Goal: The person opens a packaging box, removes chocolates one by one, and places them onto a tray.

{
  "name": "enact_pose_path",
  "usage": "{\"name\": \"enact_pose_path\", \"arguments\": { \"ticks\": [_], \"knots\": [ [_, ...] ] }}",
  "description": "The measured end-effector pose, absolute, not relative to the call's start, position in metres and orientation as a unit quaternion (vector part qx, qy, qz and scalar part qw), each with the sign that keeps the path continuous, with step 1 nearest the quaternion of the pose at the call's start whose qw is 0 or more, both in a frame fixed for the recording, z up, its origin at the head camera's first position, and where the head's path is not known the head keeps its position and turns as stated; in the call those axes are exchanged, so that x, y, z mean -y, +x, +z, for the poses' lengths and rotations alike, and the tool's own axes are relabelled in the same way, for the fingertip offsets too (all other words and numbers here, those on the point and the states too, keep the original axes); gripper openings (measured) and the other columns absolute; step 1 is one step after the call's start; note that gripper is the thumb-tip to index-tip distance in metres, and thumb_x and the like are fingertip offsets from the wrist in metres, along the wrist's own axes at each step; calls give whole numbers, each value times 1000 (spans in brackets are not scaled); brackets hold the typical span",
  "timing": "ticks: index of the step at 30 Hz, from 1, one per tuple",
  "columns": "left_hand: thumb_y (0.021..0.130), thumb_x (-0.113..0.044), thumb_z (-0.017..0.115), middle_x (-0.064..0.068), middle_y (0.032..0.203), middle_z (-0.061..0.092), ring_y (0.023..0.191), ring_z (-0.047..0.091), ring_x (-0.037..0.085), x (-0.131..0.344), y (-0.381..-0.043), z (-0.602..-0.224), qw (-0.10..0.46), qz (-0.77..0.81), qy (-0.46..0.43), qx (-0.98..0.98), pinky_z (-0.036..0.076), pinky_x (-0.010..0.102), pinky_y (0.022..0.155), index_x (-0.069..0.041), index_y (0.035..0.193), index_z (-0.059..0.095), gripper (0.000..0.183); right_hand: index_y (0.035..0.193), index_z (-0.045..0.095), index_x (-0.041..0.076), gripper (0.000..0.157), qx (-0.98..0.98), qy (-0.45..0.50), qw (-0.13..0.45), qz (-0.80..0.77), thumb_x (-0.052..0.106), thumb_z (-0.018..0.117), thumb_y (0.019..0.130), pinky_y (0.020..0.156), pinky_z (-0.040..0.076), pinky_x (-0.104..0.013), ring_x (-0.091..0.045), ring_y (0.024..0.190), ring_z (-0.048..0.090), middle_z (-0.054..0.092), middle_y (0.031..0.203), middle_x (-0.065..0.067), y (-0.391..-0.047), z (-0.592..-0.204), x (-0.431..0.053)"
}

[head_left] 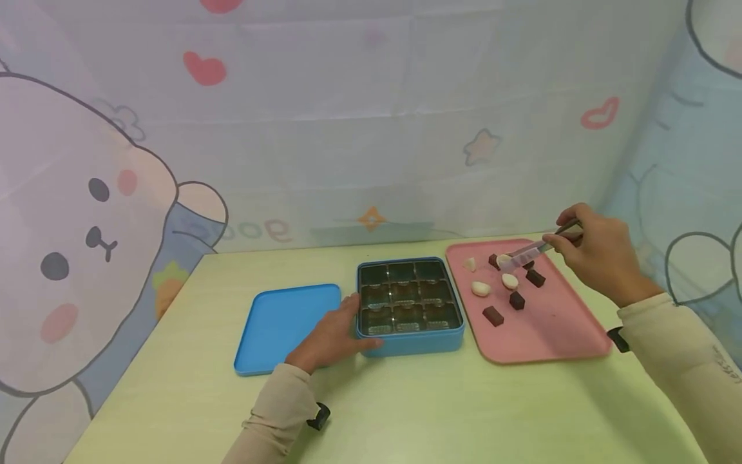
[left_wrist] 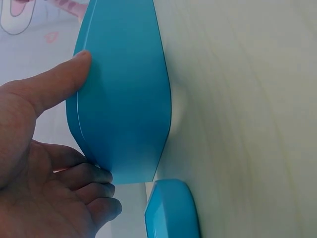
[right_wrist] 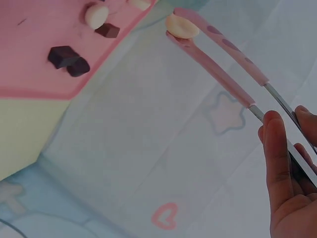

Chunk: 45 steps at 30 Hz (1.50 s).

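My left hand (head_left: 335, 335) holds the near left corner of a light-blue box (head_left: 414, 343), thumb along its front wall and fingers at its left side. Inside the box sits a clear divided insert (head_left: 408, 293) with several compartments. In my right hand (head_left: 599, 254) is a pair of metal tongs (right_wrist: 213, 66) with pink sleeved ends. Between those ends, in the right wrist view, a rounded cream-white piece (right_wrist: 182, 27) is pinched. The tongs' ends are over the pink tray (head_left: 556, 335), where several dark brown blocks (head_left: 493, 316) and white pieces (head_left: 480, 289) lie.
A flat blue lid (head_left: 286, 328) lies left of the box, close to my left forearm. The tray stands just right of the box. Behind the pale yellow-green table (head_left: 406, 412) hangs a printed cloth (head_left: 348, 161), which continues along the right side.
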<state>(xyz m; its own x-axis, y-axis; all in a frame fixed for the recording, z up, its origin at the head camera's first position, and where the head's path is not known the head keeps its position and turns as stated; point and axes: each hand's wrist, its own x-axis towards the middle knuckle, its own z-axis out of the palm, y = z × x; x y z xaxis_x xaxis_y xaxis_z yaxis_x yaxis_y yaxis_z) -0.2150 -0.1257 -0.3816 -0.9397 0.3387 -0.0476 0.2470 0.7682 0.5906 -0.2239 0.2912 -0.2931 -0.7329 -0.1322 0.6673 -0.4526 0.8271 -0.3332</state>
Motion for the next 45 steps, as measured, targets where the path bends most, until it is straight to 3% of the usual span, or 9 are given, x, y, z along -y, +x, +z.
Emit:
{"name": "enact_pose_path", "arguments": {
  "ticks": [4, 5, 7, 24, 27, 30, 33, 40, 45],
  "knots": [
    [85, -43, 80, 12, 169, 21, 156, 21, 34, 125, -216, -382, 64, 309, 163, -935, 31, 56, 121, -14, 161, 24, 99, 103, 58, -6, 24, 901, 143, 319, 257, 3, 75, 88, 53, 40, -3, 31, 64, 48, 74, 83, -29, -219, -297, -303],
    [85, -43, 80, 12, 169, 22, 156, 22, 34, 125, -216, -383, 63, 310, 164, -934, 32, 56, 121, -15, 161, 25, 98, 103, 58, -7, 24, 900, 141, 319, 261, 3, 75, 87, 53, 39, -3, 37, 65, 40, 74, 83, -29, -218, -297, -306],
    [85, -43, 80, 12, 168, 22, 156, 23, 35, 125, -217, -383, 62, 309, 164, -935, 33, 57, 120, -15, 161, 25, 98, 102, 58, -7, 24, 898, 138, 324, 264, 2, 75, 87, 51, 39, -4, 40, 66, 36, 74, 82, -29, -216, -299, -311],
    [84, -39, 81, 12, 167, 26, 155, 26, 36, 123, -218, -385, 56, 310, 180, -932, 34, 58, 120, -17, 161, 27, 96, 97, 58, -6, 23, 910, 103, 317, 248, 1, 76, 84, 47, 37, -14, 34, 57, 38, 73, 76, -29, -209, -341, -347],
    [85, -40, 81, 14, 168, 23, 155, 23, 36, 123, -217, -384, 61, 313, 172, -932, 32, 58, 121, -14, 161, 25, 98, 98, 58, -5, 24, 917, 89, 302, 246, 4, 76, 85, 47, 40, -17, 22, 56, 49, 73, 78, -29, -211, -348, -352],
    [85, -41, 80, 15, 169, 20, 156, 21, 36, 123, -217, -383, 64, 313, 167, -933, 31, 58, 121, -11, 161, 23, 99, 100, 58, -4, 24, 925, 73, 281, 246, 7, 75, 88, 49, 42, -21, -1, 56, 64, 74, 81, -29, -213, -352, -356],
    [85, -41, 80, 15, 168, 21, 155, 23, 37, 123, -218, -384, 59, 313, 170, -933, 32, 58, 120, -11, 161, 25, 98, 100, 58, -5, 25, 928, 64, 273, 244, 9, 75, 88, 51, 42, -21, -15, 58, 67, 74, 81, -28, -213, -355, -359],
    [85, -43, 80, 15, 169, 20, 156, 21, 36, 124, -218, -384, 66, 311, 166, -934, 32, 58, 121, -10, 161, 23, 101, 100, 58, -6, 25, 924, 68, 273, 258, 8, 75, 87, 52, 42, -14, 24, 60, 46, 74, 83, -29, -211, -356, -360],
    [85, -44, 79, 16, 169, 18, 156, 20, 36, 125, -217, -385, 70, 308, 160, -935, 31, 57, 121, -8, 161, 20, 103, 100, 58, -6, 25, 922, 69, 276, 261, 8, 75, 88, 53, 40, -10, 28, 61, 43, 74, 84, -29, -210, -355, -360]
  ]
}}
